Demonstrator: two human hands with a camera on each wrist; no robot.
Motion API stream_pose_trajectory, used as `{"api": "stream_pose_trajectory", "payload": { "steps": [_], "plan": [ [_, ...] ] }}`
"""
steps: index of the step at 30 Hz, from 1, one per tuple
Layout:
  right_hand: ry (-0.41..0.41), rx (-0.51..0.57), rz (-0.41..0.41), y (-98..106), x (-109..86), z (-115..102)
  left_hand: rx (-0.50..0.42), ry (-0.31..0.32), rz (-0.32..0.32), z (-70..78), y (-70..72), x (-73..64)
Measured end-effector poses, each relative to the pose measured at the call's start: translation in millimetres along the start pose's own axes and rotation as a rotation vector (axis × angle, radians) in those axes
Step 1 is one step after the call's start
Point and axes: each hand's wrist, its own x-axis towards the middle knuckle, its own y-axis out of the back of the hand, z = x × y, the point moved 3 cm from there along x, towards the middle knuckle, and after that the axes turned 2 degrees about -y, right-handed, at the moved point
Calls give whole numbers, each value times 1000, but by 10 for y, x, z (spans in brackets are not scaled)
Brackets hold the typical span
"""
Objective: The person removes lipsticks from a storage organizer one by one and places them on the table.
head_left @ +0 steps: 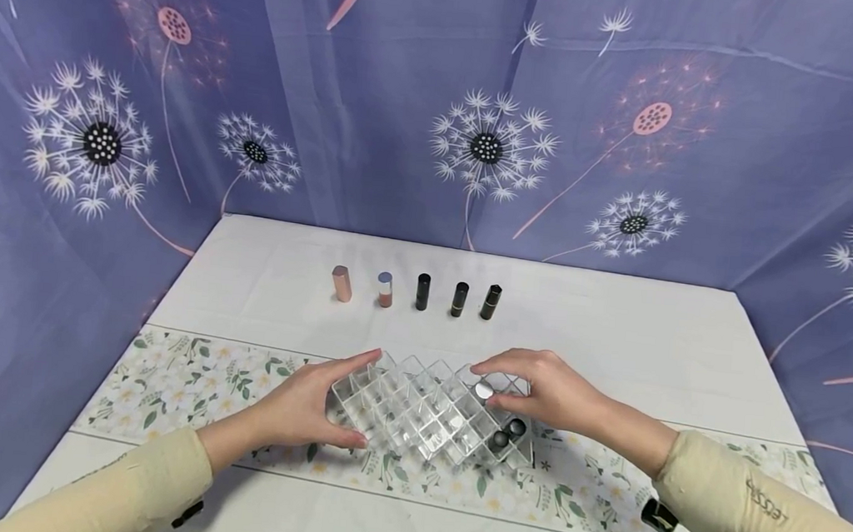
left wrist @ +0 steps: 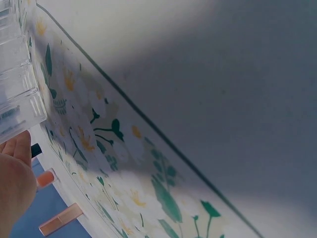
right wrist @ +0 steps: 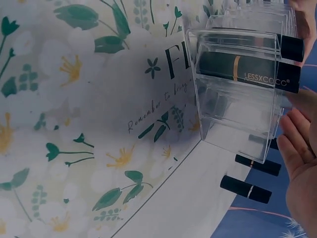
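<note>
A clear plastic lipstick organizer (head_left: 415, 411) with diamond-shaped compartments stands on the floral strip. My left hand (head_left: 310, 403) holds its left end, thumb at the near side and fingers at the far side. At the right part, my right hand (head_left: 548, 388) pinches a lipstick with a shiny silver top (head_left: 483, 390) between thumb and fingers, over a compartment; its lower part is hidden. Two black lipsticks (head_left: 509, 433) stand in compartments at the near right corner. Through the clear wall in the right wrist view, one black lipstick (right wrist: 215, 64) shows a gold band and lettering.
Behind the organizer a row of lipsticks stands on the white table (head_left: 587, 329): a pink one (head_left: 342, 284), one with a clear and brownish body (head_left: 384, 289), and three black ones (head_left: 459, 299). A purple dandelion-print curtain (head_left: 377, 128) encloses the back and sides.
</note>
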Motion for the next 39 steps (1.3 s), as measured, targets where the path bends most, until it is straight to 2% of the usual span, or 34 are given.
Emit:
{"api": "stream_pose_trajectory", "payload": {
  "steps": [8, 19, 29, 39],
  "plan": [
    [-1, -3, -8, -12, -30, -11, 4, -6, -4, 3, 4, 5],
    [69, -8, 24, -26, -28, -48, 9, -11, -5, 7, 8, 7],
    [35, 13, 12, -5, -28, -65, 15, 2, -12, -2, 6, 6],
    [41, 33, 43, 90, 1, -110, 13, 4, -15, -1, 2, -7]
  ]
}}
